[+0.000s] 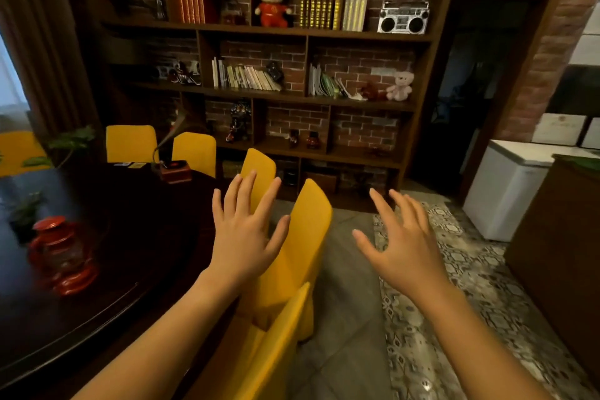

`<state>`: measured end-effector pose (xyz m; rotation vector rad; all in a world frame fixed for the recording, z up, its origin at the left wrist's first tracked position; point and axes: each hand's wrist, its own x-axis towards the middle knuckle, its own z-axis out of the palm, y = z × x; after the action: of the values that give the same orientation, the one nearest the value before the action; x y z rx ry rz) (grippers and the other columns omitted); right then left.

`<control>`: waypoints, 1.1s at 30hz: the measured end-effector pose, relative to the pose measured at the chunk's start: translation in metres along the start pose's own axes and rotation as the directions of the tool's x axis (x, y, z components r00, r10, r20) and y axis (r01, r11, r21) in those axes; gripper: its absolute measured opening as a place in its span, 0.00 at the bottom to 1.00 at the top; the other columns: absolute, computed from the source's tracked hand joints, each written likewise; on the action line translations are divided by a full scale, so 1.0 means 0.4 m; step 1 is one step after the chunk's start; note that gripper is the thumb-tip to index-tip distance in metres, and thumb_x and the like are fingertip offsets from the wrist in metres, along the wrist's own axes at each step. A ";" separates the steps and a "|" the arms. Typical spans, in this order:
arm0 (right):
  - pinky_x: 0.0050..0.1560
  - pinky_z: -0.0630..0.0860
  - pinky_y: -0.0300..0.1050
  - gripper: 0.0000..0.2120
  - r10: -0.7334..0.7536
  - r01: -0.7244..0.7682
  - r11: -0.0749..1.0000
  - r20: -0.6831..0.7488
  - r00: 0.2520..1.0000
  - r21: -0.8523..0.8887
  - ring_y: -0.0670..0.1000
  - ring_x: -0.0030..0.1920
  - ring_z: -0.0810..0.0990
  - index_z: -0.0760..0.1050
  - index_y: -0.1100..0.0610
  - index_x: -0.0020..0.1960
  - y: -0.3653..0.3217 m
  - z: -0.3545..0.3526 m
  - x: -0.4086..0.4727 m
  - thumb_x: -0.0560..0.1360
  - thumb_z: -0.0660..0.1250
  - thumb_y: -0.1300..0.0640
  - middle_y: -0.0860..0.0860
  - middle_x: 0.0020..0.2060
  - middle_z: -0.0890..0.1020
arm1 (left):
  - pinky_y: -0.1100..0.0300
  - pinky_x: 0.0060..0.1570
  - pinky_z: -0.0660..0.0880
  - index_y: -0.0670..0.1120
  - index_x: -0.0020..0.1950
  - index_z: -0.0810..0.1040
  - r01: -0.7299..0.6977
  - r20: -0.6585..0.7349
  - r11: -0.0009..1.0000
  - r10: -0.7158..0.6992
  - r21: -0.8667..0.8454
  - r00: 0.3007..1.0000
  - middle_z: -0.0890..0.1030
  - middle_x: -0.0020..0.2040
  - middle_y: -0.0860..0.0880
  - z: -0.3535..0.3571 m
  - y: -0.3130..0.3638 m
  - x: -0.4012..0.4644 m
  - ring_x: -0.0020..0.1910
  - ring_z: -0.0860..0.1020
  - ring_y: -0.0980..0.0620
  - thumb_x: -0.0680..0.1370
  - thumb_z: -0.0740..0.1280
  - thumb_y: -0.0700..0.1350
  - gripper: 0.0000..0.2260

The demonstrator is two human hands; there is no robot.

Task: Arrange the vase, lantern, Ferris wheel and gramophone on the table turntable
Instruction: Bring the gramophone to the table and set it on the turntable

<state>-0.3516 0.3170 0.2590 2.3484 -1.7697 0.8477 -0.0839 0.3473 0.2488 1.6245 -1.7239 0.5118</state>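
Over chairs (302,237), L grip (246,237) & R grip (402,247) spread, empty.

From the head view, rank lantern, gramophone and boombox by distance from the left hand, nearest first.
From the left hand:
1. Lantern, on the table at its left.
2. Gramophone, farther back at the table's far edge.
3. Boombox, top shelf, far right.

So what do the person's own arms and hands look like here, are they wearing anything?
Both are bare. The left hand and right hand show no gloves, rings or watch, and the forearms carry no sleeves as far as the frame shows them. The nails look short and unpainted. No markings or straps are visible.
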 end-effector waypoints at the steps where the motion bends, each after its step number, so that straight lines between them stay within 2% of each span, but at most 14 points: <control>1: 0.73 0.60 0.59 0.38 -0.008 0.008 1.000 0.008 1.000 0.010 0.49 0.77 0.45 0.45 0.37 0.79 0.051 0.028 0.049 0.73 0.49 0.25 0.47 0.79 0.54 | 0.33 0.73 0.53 0.55 0.78 0.62 0.003 0.003 1.000 -0.004 0.019 1.000 0.62 0.79 0.41 0.057 0.014 0.033 0.78 0.57 0.38 0.79 0.54 0.64 0.29; 5: 0.75 0.52 0.59 0.39 -0.056 0.056 0.998 0.037 0.998 -0.002 0.47 0.77 0.37 0.34 0.33 0.77 0.258 0.142 0.258 0.71 0.44 0.22 0.45 0.80 0.45 | 0.33 0.73 0.48 0.58 0.80 0.56 0.032 -0.007 0.991 -0.031 0.127 0.999 0.57 0.80 0.41 0.290 0.057 0.179 0.79 0.52 0.38 0.79 0.50 0.66 0.30; 8: 0.76 0.44 0.60 0.39 -0.113 0.112 0.993 0.046 0.993 0.027 0.44 0.74 0.25 0.24 0.30 0.71 0.413 0.207 0.450 0.69 0.41 0.20 0.43 0.78 0.34 | 0.32 0.73 0.45 0.59 0.81 0.50 0.109 -0.020 0.967 -0.108 0.231 0.994 0.53 0.81 0.41 0.458 0.107 0.303 0.80 0.47 0.37 0.79 0.52 0.66 0.31; 11: 0.75 0.38 0.61 0.40 -0.207 0.207 0.978 0.098 0.973 0.012 0.46 0.70 0.17 0.23 0.31 0.71 0.531 0.256 0.656 0.68 0.38 0.19 0.44 0.75 0.27 | 0.30 0.72 0.45 0.57 0.81 0.48 0.199 -0.057 0.922 -0.192 0.333 0.980 0.50 0.82 0.40 0.596 0.148 0.432 0.80 0.44 0.37 0.79 0.51 0.67 0.33; 15: 0.75 0.36 0.62 0.41 -0.311 0.309 0.950 0.156 0.937 0.043 0.50 0.70 0.17 0.22 0.33 0.71 0.622 0.327 0.925 0.67 0.35 0.19 0.44 0.72 0.21 | 0.29 0.71 0.45 0.56 0.81 0.50 0.311 -0.074 0.858 -0.308 0.409 0.949 0.50 0.81 0.39 0.734 0.158 0.597 0.80 0.46 0.35 0.79 0.50 0.68 0.33; 21: 0.75 0.37 0.64 0.41 -0.470 0.445 0.881 0.184 0.863 0.161 0.53 0.75 0.24 0.21 0.33 0.71 0.666 0.550 1.286 0.68 0.37 0.20 0.48 0.76 0.26 | 0.29 0.72 0.41 0.56 0.81 0.47 0.440 -0.142 0.778 -0.424 0.449 0.894 0.45 0.82 0.41 0.980 0.068 0.803 0.80 0.40 0.38 0.78 0.48 0.69 0.35; 25: 0.75 0.38 0.63 0.40 -0.550 0.523 0.831 0.136 0.824 0.188 0.54 0.76 0.26 0.22 0.33 0.71 0.676 0.742 1.554 0.69 0.38 0.20 0.48 0.77 0.27 | 0.31 0.72 0.41 0.57 0.81 0.46 0.484 -0.199 0.754 -0.443 0.444 0.874 0.48 0.82 0.40 1.185 -0.045 0.973 0.80 0.43 0.37 0.78 0.48 0.69 0.34; 28: 0.75 0.39 0.62 0.40 -0.591 0.567 0.803 0.124 0.797 0.186 0.53 0.77 0.28 0.24 0.35 0.73 0.665 0.869 1.787 0.71 0.40 0.22 0.49 0.77 0.29 | 0.32 0.72 0.43 0.54 0.81 0.47 0.536 -0.258 0.734 -0.470 0.417 0.844 0.52 0.80 0.38 1.330 -0.141 1.136 0.79 0.46 0.37 0.78 0.52 0.67 0.35; 29: 0.75 0.40 0.62 0.40 -0.602 0.575 0.794 0.118 0.790 0.199 0.53 0.78 0.30 0.28 0.36 0.76 0.664 0.906 1.857 0.72 0.41 0.24 0.50 0.79 0.33 | 0.32 0.72 0.43 0.54 0.81 0.48 0.559 -0.281 0.726 -0.483 0.400 0.829 0.53 0.80 0.37 1.374 -0.171 1.187 0.79 0.47 0.37 0.78 0.53 0.66 0.35; 31: 0.76 0.48 0.63 0.38 -0.606 0.573 0.777 0.065 0.792 0.262 0.55 0.79 0.41 0.45 0.42 0.80 0.657 0.961 1.990 0.75 0.45 0.27 0.54 0.81 0.49 | 0.32 0.72 0.44 0.54 0.81 0.48 0.589 -0.316 0.710 -0.498 0.385 0.807 0.54 0.80 0.37 1.439 -0.218 1.288 0.79 0.48 0.38 0.78 0.53 0.66 0.35; 33: 0.73 0.60 0.66 0.35 -0.605 0.567 0.752 0.012 0.796 0.335 0.57 0.77 0.53 0.60 0.48 0.77 0.642 1.019 2.133 0.76 0.49 0.30 0.57 0.77 0.63 | 0.31 0.72 0.46 0.55 0.81 0.49 0.615 -0.334 0.686 -0.516 0.390 0.788 0.55 0.80 0.37 1.497 -0.270 1.392 0.79 0.49 0.37 0.78 0.54 0.65 0.34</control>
<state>-0.2784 -0.6599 0.2513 2.9519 -0.8260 0.9361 -0.0910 -0.4770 0.2245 2.2550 -0.8782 0.7956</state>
